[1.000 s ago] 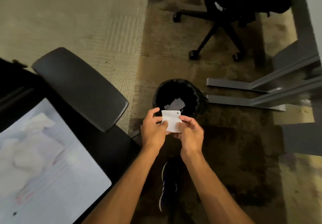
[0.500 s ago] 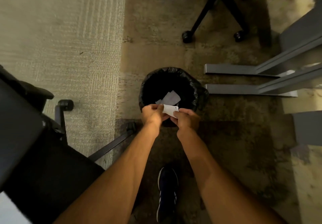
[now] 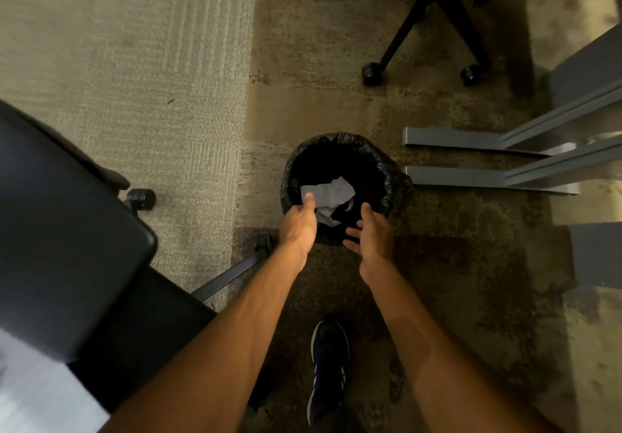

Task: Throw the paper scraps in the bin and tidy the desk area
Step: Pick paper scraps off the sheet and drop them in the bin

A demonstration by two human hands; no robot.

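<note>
A round bin (image 3: pixel 397 183) lined with a black bag stands on the carpet in front of me. White paper scraps (image 3: pixel 331 193) lie inside it. My left hand (image 3: pixel 299 223) hovers over the bin's near left rim, fingers apart, empty. Over the near right rim my right hand (image 3: pixel 370 230) is spread palm-in, holding nothing. A corner of the white desk (image 3: pixel 33 395) shows at the bottom left.
A black office chair (image 3: pixel 67 237) stands close on my left, its caster (image 3: pixel 143 198) on the pale carpet. Another chair's wheeled base (image 3: pixel 420 21) is at the top. Grey desk feet (image 3: pixel 471 156) lie right of the bin. My shoe (image 3: pixel 328 365) is below.
Both hands held a white paper scrap above the bin; they have parted and let it go, and it now lies in the bin. The view has tilted further down.
</note>
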